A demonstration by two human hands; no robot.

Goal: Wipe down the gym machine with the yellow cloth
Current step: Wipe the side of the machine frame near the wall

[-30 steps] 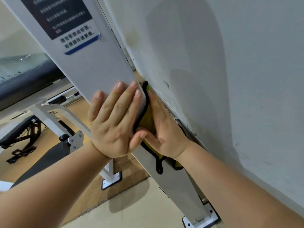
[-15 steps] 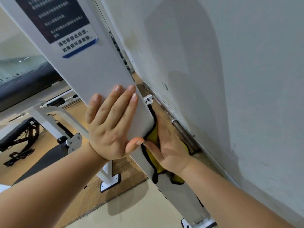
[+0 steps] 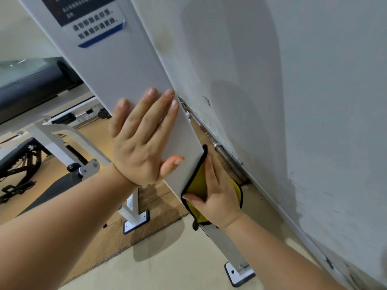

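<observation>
The gym machine's white upright post (image 3: pixel 125 65) slants from the top left down to a bolted foot at the bottom. My left hand (image 3: pixel 144 139) lies flat on the post's front face, fingers straight and spread. My right hand (image 3: pixel 217 191) presses the yellow cloth (image 3: pixel 196 185), edged in black, flat against the post's narrow side face that looks toward the wall. Its fingers point up along the post, and most of the cloth is hidden under the palm.
A white wall (image 3: pixel 293 101) stands close on the right, with a metal rod (image 3: pixel 228 162) along its base. The post's foot plate (image 3: pixel 240 273) is bolted to the floor. A black bench (image 3: pixel 52 185) and other white frame parts (image 3: pixel 69 139) lie to the left.
My right hand has slid the yellow cloth down the post's side face, from level with my left fingers to below my left thumb. My left hand stays flat on the front face.
</observation>
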